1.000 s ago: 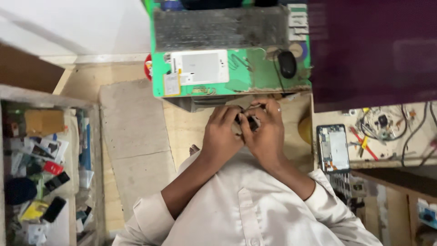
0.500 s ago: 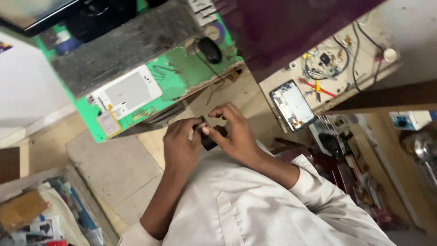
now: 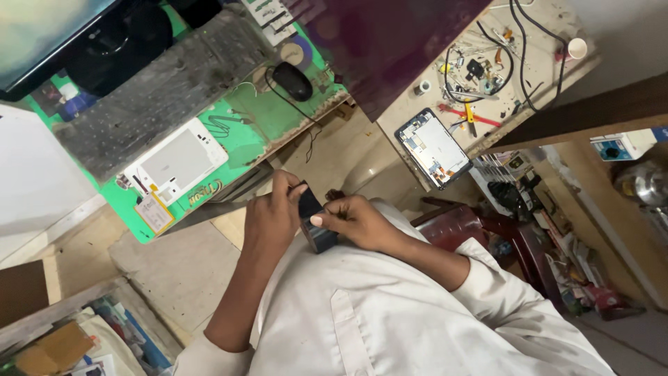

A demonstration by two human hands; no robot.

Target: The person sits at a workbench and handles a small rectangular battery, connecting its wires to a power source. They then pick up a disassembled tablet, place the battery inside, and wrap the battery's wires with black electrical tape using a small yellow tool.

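Cluttered workshop benches fill the far part of the view, above a pale tiled floor (image 3: 160, 278). Nearest the camera, a person in a white shirt (image 3: 390, 320) holds both hands close to the chest. The left hand (image 3: 273, 219) curls around a small dark phone (image 3: 314, 221), fingers wrapped over its far edge. The right hand (image 3: 356, 221) grips the same phone from the right, thumb pressed flat on its face. The phone sits tilted between the two hands, just above the shirt front. To the right, beside the elbow, stands a dark red chair (image 3: 480, 230). At the near left corner, a box (image 3: 62, 341) holds cardboard and mixed small items.

Farther off, a green mat (image 3: 257, 129) covers the left bench. On it lie a white tablet (image 3: 177, 161), face down, a grey keyboard (image 3: 160, 94) beyond that, and a black mouse (image 3: 292, 80) to the right of the keyboard. On the right bench lies an opened phone frame (image 3: 433, 147), with red-handled tools (image 3: 467, 115) and tangled black wires (image 3: 515, 42) just past it. A white cup (image 3: 577, 48) stands at the far right edge.
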